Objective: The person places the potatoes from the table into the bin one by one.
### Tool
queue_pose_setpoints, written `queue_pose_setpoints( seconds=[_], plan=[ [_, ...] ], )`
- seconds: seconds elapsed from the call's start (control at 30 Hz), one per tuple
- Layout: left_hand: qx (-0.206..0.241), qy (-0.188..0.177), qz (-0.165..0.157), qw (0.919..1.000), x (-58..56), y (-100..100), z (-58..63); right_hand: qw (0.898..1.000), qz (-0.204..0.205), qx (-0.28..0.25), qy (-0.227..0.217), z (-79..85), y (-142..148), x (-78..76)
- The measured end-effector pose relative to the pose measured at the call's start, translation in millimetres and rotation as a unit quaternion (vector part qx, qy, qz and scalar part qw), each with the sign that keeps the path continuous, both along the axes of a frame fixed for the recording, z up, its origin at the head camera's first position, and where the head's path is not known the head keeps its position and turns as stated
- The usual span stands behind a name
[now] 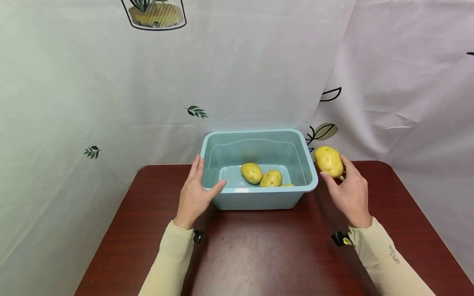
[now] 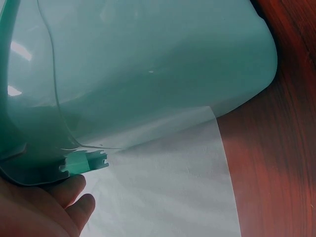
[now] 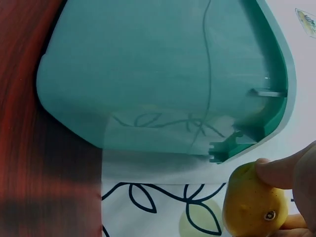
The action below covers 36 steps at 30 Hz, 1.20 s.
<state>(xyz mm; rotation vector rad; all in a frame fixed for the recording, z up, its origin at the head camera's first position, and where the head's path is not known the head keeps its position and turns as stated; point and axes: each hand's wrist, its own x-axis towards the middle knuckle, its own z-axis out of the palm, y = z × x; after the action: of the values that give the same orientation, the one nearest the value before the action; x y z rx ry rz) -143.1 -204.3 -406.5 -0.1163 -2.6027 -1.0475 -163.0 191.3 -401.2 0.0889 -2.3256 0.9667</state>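
Observation:
A light blue plastic bin (image 1: 255, 199) stands at the back of the table. Two yellow potatoes (image 1: 252, 173) show inside it, and a sliver of another (image 1: 287, 185) peeks over the front rim. At the bin's front left corner is my left hand (image 1: 194, 197), its fingers nearly straight along the left side and the thumb over the front rim. In the left wrist view its fingertips (image 2: 81, 207) lie right by the rim's underside. My right hand (image 1: 349, 193) holds a yellow potato (image 1: 328, 161) between thumb and fingers, just right of the bin. A small round mark shows on this potato (image 3: 254, 205) in the right wrist view.
The dark red wooden table (image 1: 259, 255) extends in front of the bin. A pale cloth with leaf prints (image 1: 240, 74) hangs behind the table. Dark wrist cameras (image 1: 341, 239) sit at both cuffs.

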Motion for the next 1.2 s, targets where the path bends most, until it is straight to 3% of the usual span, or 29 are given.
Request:
queue_pose_setpoints(
  seconds=[0.23, 1.2],
  plan=[
    [0.001, -0.004, 0.001, 1.0000, 0.0, 0.0, 0.6, 1.000, -0.003, 0.000, 0.025, 2.9, -0.9, 0.0],
    [0.005, -0.001, 0.003, 1.0000, 0.7, 0.2, -0.1, 0.998, 0.024, -0.011, 0.049, 22.3, -21.0, 8.2]
  ],
)
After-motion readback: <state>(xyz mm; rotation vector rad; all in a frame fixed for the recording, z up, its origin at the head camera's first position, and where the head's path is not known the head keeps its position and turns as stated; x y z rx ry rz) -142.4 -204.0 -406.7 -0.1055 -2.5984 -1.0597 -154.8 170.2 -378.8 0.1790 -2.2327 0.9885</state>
